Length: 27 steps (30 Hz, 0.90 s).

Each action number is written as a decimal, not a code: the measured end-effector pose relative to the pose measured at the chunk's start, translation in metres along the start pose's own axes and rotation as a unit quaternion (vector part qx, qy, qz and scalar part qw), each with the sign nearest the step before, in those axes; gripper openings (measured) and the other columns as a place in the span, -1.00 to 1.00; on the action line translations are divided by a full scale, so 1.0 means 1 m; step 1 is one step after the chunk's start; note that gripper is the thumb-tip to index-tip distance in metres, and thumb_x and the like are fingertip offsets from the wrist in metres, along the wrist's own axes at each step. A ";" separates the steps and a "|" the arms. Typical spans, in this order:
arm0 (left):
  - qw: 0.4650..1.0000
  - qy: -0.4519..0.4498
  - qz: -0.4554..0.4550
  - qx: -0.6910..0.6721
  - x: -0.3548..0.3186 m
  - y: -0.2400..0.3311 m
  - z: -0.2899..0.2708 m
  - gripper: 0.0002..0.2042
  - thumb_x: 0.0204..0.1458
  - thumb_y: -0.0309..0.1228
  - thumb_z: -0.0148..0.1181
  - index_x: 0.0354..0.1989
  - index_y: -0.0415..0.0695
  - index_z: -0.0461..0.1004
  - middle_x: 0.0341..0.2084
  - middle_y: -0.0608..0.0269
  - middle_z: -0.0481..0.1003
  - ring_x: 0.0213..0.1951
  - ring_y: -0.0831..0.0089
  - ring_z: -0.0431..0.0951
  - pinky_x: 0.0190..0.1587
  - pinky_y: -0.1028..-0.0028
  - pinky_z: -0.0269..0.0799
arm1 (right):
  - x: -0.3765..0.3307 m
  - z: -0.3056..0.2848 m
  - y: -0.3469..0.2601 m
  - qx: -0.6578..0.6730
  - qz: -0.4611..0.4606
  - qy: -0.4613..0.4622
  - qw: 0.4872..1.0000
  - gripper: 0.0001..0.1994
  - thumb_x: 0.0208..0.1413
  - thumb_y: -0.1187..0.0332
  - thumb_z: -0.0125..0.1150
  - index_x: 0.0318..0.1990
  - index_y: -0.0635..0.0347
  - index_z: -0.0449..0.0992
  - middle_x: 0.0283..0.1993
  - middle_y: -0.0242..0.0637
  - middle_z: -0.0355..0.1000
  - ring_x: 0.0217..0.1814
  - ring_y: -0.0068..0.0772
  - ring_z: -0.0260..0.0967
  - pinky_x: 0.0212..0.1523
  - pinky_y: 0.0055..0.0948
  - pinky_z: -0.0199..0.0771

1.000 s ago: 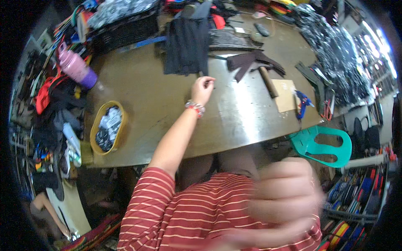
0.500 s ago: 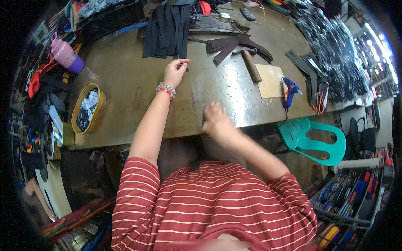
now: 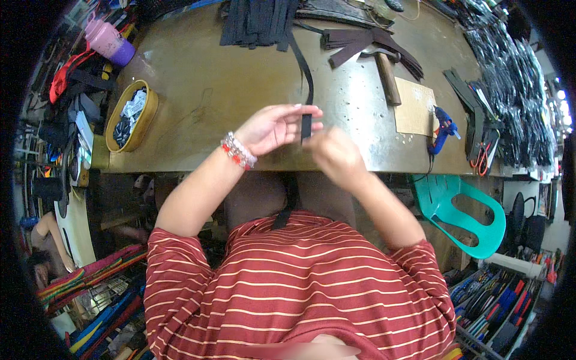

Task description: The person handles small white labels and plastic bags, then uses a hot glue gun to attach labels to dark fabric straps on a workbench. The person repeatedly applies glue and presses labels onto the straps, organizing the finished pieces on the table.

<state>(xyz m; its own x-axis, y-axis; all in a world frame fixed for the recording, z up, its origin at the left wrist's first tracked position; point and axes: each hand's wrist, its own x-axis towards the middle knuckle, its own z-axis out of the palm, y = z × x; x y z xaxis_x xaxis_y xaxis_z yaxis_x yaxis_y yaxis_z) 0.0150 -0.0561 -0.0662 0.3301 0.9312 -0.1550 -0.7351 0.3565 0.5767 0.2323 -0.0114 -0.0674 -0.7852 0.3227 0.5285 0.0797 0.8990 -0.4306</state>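
Black strap [image 3: 306, 90]: near end pinched between fingers of left hand [image 3: 273, 127] at the near edge of the brass-coloured workbench [image 3: 198, 90], running away toward a pile of black strips [image 3: 258, 21]. Right hand [image 3: 337, 156]: just beside, fingers curled; grip could not be told. Beyond: hammer [image 3: 387, 75], blue glue gun [image 3: 443, 127], cardboard square [image 3: 415, 108], oval basket [image 3: 131, 114].

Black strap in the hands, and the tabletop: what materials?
Strap: looks like flat woven webbing or faux leather, matte black; it bends limply from the pile down to the left hand and right hand. Too small to tell the weave. Tabletop: probably sheet metal, dull brassy-grey with a soft sheen, scuffs and a folded front edge.
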 end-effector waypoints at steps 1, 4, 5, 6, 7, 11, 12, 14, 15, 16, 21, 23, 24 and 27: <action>0.999 0.020 0.010 0.036 0.001 0.011 -0.005 -0.65 0.24 -0.38 -0.12 0.11 -0.36 0.30 0.05 0.06 0.41 0.05 0.28 0.46 0.13 0.32 0.42 | -0.008 -0.001 -0.015 0.030 -0.044 -0.024 0.998 -0.83 -0.17 0.49 0.17 -0.33 0.18 0.46 -0.40 -0.28 0.39 -0.36 -0.23 0.37 -0.36 -0.29 0.40; 0.985 0.106 0.049 0.125 0.011 0.057 -0.025 -0.66 0.22 -0.43 -0.07 0.09 -0.39 0.30 0.05 0.05 0.41 0.05 0.28 0.48 0.11 0.36 0.45 | -0.032 -0.012 -0.057 0.126 -0.137 -0.124 0.975 -0.79 -0.11 0.45 0.11 -0.26 0.19 0.53 -0.26 -0.28 0.43 -0.24 -0.33 0.42 -0.24 -0.38 0.44; 0.979 0.118 0.044 0.163 0.019 0.073 -0.030 -0.67 0.20 -0.45 -0.06 0.08 -0.38 0.32 0.02 0.06 0.43 0.03 0.31 0.49 0.10 0.38 0.45 | -0.037 -0.013 -0.066 0.159 -0.134 -0.125 0.970 -0.76 -0.11 0.45 0.11 -0.23 0.20 0.54 -0.25 -0.27 0.42 -0.22 -0.35 0.42 -0.22 -0.38 0.45; 0.969 0.134 0.042 0.204 0.029 0.089 -0.033 -0.68 0.19 -0.47 -0.04 0.07 -0.37 0.34 -0.01 0.07 0.46 0.01 0.33 0.50 0.09 0.39 0.46 | -0.040 -0.013 -0.070 0.192 -0.098 -0.145 0.965 -0.75 -0.10 0.45 0.10 -0.21 0.20 0.54 -0.25 -0.28 0.42 -0.20 -0.35 0.41 -0.22 -0.39 0.44; 0.951 0.151 0.064 0.263 0.044 0.103 -0.035 -0.69 0.18 -0.50 -0.04 0.07 -0.35 0.35 -0.04 0.08 0.48 0.00 0.36 0.51 0.07 0.43 0.46 | -0.042 -0.010 -0.071 0.160 -0.072 -0.152 0.973 -0.76 -0.09 0.44 0.10 -0.21 0.17 0.52 -0.24 -0.30 0.41 -0.19 -0.32 0.40 -0.21 -0.37 0.43; 0.817 0.183 0.181 0.516 0.110 0.151 -0.034 -0.71 0.13 -0.53 0.02 0.03 -0.16 0.46 -0.05 0.11 0.50 -0.03 0.42 0.53 0.05 0.49 0.43 | -0.035 0.019 -0.051 0.015 0.013 -0.037 0.999 -0.78 -0.14 0.45 0.19 -0.25 0.17 0.50 -0.21 -0.26 0.42 -0.18 -0.24 0.39 -0.20 -0.29 0.38; 0.717 0.217 0.225 0.623 0.119 0.154 -0.036 -0.71 0.12 -0.53 0.03 0.02 -0.10 0.49 0.00 0.09 0.47 -0.03 0.41 0.52 0.05 0.47 0.42 | -0.030 0.027 -0.043 -0.006 0.051 -0.035 0.998 -0.78 -0.13 0.49 0.18 -0.24 0.17 0.50 -0.19 -0.25 0.42 -0.13 -0.21 0.38 -0.15 -0.26 0.38; 0.394 0.312 0.331 0.799 0.125 0.146 -0.042 -0.70 0.03 -0.47 0.13 -0.03 -0.04 0.52 0.06 -0.09 0.38 -0.02 0.16 0.48 0.11 0.33 0.37 | -0.021 0.041 -0.033 -0.052 0.085 -0.017 0.995 -0.75 -0.15 0.50 0.20 -0.21 0.17 0.50 -0.14 -0.23 0.41 -0.06 -0.18 0.36 -0.08 -0.23 0.36; 0.377 0.256 0.398 0.796 0.117 0.135 -0.044 -0.73 0.03 -0.45 0.12 -0.06 -0.06 0.52 0.00 -0.06 0.41 -0.03 0.12 0.48 0.11 0.30 0.36 | -0.017 0.045 -0.031 -0.052 0.060 -0.004 0.997 -0.74 -0.15 0.49 0.22 -0.20 0.16 0.50 -0.12 -0.23 0.40 -0.03 -0.17 0.35 -0.06 -0.22 0.35; 0.378 0.217 0.395 0.809 0.106 0.120 -0.045 -0.76 0.03 -0.43 0.12 -0.10 -0.08 0.53 -0.06 -0.03 0.44 -0.04 0.07 0.47 0.11 0.27 0.36 | -0.015 0.045 -0.029 -0.052 0.066 -0.010 0.996 -0.72 -0.15 0.48 0.24 -0.19 0.16 0.50 -0.10 -0.22 0.40 -0.01 -0.17 0.34 -0.04 -0.21 0.34; 0.659 0.062 0.179 0.728 -0.006 0.024 -0.013 -0.80 0.08 -0.31 0.09 -0.30 -0.19 0.48 -0.41 0.05 0.48 -0.34 0.17 0.51 -0.23 0.28 0.44 | -0.046 -0.016 -0.029 0.007 0.154 -0.057 0.986 -0.71 -0.11 0.41 0.32 -0.17 0.15 0.48 -0.08 -0.22 0.39 0.00 -0.13 0.33 0.01 -0.21 0.33; 0.738 -0.061 -0.011 0.672 -0.057 -0.005 0.008 -0.80 0.08 -0.26 0.16 -0.36 -0.15 0.50 -0.44 0.15 0.49 -0.36 0.32 0.51 -0.28 0.36 0.43 | -0.083 -0.063 -0.030 0.000 0.397 -0.201 0.896 -0.82 -0.02 0.28 0.25 -0.33 0.18 0.50 -0.20 -0.13 0.40 -0.09 -0.07 0.37 -0.08 -0.22 0.41; 0.723 -0.140 -0.050 0.674 -0.076 -0.017 0.016 -0.81 0.09 -0.28 0.14 -0.34 -0.16 0.50 -0.43 0.14 0.48 -0.37 0.28 0.52 -0.27 0.34 0.45 | -0.103 -0.082 -0.031 -0.006 0.467 -0.345 0.814 -0.78 -0.03 0.19 0.26 -0.41 0.17 0.56 -0.25 -0.08 0.46 -0.19 -0.04 0.43 -0.15 -0.18 0.46; 0.712 -0.163 -0.128 0.670 -0.105 -0.051 0.027 -0.88 0.08 -0.40 0.12 -0.32 -0.19 0.47 -0.41 0.10 0.48 -0.35 0.20 0.52 -0.24 0.32 0.45 | -0.174 -0.111 -0.065 0.045 0.469 -0.651 0.595 -0.64 -0.17 0.07 0.36 -0.41 0.23 0.59 -0.46 -0.15 0.53 -0.40 -0.13 0.50 -0.34 -0.23 0.49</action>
<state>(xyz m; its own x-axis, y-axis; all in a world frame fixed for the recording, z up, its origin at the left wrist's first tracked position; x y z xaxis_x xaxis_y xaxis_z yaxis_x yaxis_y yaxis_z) 0.0334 -0.1740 -0.0579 0.6325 0.7033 -0.3245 0.5283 -0.0852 0.8448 0.4324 -0.0934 -0.0500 -0.2362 0.1151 -0.9649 0.8707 0.4660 -0.1575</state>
